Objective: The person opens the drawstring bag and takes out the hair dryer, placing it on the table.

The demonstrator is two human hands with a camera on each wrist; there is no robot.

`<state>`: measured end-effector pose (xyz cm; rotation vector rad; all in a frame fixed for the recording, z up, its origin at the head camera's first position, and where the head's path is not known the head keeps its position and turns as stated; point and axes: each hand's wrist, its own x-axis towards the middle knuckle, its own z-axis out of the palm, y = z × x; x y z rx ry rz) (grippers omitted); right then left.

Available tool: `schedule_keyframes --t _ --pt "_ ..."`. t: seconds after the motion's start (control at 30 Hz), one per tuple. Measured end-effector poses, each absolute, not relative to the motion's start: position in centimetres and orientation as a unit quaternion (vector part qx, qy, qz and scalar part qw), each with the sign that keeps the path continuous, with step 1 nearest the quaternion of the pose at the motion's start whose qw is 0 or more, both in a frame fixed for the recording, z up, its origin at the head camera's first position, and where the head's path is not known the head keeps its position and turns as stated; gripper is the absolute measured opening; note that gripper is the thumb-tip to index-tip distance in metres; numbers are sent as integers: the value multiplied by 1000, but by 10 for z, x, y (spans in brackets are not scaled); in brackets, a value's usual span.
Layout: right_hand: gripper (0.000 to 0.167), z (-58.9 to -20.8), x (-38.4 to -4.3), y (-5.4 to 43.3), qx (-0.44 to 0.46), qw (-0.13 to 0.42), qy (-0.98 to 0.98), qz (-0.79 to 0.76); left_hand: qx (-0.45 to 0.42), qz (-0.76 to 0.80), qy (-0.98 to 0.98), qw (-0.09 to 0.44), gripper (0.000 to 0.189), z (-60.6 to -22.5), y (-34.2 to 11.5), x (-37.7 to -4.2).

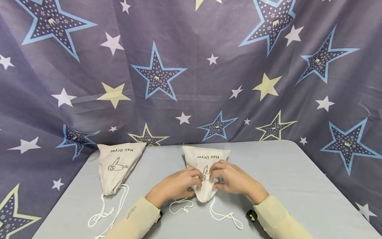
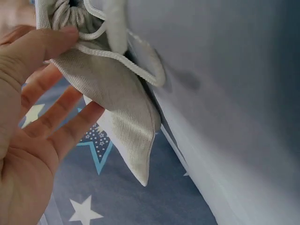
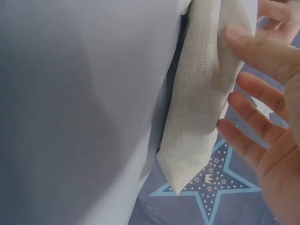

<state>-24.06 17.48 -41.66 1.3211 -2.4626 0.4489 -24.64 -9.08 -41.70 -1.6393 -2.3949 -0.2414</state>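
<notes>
A cream drawstring bag printed "Hair Dryer" lies on the table, its gathered mouth towards me and its white cords loose on either side. On its left side, my left hand touches the cloth with spread fingers; the left wrist view shows the thumb by the gathered neck. From the other side, my right hand rests its fingertips on the printed face. In the right wrist view, the right thumb lies against the cloth, the other fingers lightly bent. What fills the bag is hidden.
A second, matching drawstring bag lies at the table's left, its cords trailing towards the front. A grey cloth covers the table. Behind it hangs a dark star-patterned curtain.
</notes>
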Motion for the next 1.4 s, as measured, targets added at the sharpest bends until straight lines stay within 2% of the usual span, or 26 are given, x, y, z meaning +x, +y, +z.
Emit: schedule_keyframes --t 0.27,0.5,0.7,0.9,1.0,1.2,1.3,1.4 --pt "14 -407 -241 181 482 190 -840 162 -592 -168 -774 151 21 -415 -90 -251" --pt "18 -396 -242 194 452 198 -843 214 -586 -260 -730 238 23 -411 -83 -248" --pt "19 -389 -242 197 437 223 -825 281 -543 -335 -717 282 22 -402 -73 -244" --pt "13 -383 -242 192 399 235 -826 321 -495 -384 -732 267 17 -385 -70 -243" --pt "17 -379 -241 191 395 253 -815 341 -482 -399 -741 245 14 -377 -69 -247" --pt "37 -377 -241 187 439 343 -759 336 -443 -425 -758 221 12 -364 -65 -263" --pt "39 -380 -244 184 446 391 -748 299 -410 -432 -771 225 12 -361 -64 -267" --pt "37 -382 -246 181 445 419 -746 265 -384 -425 -779 255 11 -360 -61 -267"
